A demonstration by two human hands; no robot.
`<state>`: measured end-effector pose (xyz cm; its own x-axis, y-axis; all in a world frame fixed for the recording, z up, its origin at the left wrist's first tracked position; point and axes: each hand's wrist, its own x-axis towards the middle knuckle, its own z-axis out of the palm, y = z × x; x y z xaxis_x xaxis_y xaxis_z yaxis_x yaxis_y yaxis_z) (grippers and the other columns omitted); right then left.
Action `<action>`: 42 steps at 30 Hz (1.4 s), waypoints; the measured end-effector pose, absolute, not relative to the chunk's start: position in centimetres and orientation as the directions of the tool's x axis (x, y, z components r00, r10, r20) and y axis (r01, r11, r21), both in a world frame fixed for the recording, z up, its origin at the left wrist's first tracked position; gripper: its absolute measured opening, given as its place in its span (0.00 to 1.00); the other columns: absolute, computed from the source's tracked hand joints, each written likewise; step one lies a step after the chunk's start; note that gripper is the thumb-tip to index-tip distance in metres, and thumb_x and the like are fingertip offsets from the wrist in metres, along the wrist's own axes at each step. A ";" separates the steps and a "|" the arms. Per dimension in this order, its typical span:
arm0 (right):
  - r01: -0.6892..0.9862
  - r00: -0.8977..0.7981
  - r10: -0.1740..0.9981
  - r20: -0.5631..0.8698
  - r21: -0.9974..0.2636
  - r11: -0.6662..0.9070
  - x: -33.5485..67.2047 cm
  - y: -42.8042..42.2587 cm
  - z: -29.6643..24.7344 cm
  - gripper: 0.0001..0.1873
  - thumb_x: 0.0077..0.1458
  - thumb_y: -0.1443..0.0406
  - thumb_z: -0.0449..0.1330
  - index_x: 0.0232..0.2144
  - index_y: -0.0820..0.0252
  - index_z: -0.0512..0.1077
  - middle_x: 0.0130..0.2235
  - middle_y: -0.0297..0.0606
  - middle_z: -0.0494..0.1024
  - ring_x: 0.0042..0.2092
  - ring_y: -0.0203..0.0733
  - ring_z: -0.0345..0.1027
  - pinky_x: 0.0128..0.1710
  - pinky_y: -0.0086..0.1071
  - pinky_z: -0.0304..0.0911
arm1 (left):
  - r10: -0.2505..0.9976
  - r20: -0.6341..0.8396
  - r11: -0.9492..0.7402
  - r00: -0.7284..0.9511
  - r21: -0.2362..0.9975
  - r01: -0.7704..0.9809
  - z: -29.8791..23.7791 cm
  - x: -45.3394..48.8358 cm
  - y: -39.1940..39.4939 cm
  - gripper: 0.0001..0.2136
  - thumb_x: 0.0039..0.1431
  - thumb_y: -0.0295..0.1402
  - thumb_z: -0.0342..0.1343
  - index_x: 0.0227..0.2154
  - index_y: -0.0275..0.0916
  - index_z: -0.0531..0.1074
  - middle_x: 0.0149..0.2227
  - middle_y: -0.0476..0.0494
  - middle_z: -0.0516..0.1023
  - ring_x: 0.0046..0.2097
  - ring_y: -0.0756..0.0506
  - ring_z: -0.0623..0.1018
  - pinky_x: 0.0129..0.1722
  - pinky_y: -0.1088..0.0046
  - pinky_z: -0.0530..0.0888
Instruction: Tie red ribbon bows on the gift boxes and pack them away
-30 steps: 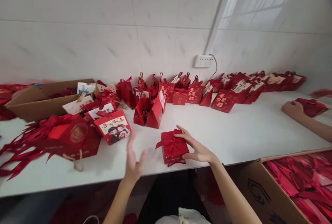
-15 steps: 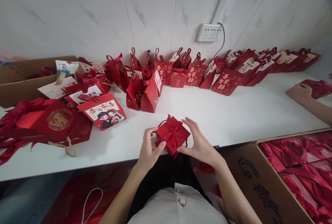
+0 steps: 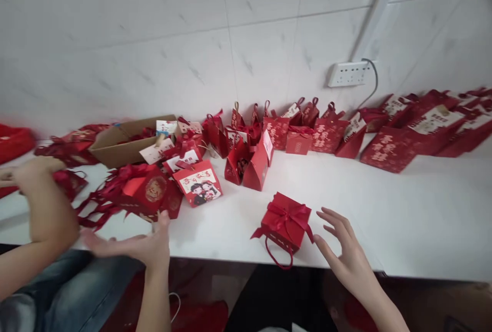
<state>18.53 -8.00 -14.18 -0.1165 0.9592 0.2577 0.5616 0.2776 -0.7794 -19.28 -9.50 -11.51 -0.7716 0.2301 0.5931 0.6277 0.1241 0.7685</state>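
A co-worker's arm (image 3: 46,204) leans in far left. The left hand (image 3: 130,244) lies open and empty by the flat red bags (image 3: 148,191). The ribboned red box (image 3: 286,219) sits within easy reach at the front of the worktop (image 3: 384,209). The right hand (image 3: 342,252) hovers open just beside it.

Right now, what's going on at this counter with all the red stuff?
A person is at a white counter. Their right hand is open just beside a small square red gift box with a ribbon bow near the front edge; contact is unclear. Their left hand is open at the edge, by a pile of flat red paper bags. Another person's hand at far left rests by something red and blurred. Red paper gift bags line the tiled wall.
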 end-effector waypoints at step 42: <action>-0.159 -0.165 0.973 -0.161 -0.969 -0.187 16.9 -5.7 -13.6 0.21 0.51 0.50 0.59 0.21 0.58 0.62 0.22 0.30 0.64 0.26 0.34 0.58 0.32 0.31 0.59 | 0.977 -0.190 0.138 0.095 0.907 0.399 -12.3 -3.6 -9.9 0.15 0.55 0.44 0.52 0.21 0.39 0.64 0.23 0.51 0.68 0.29 0.49 0.69 0.32 0.73 0.66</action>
<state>16.94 -5.75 -13.56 -0.1648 0.9731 -0.1610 -0.1595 -0.1874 -0.9693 -3.56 -9.90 -12.32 0.0953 0.9771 -0.1904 0.3986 0.1378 0.9067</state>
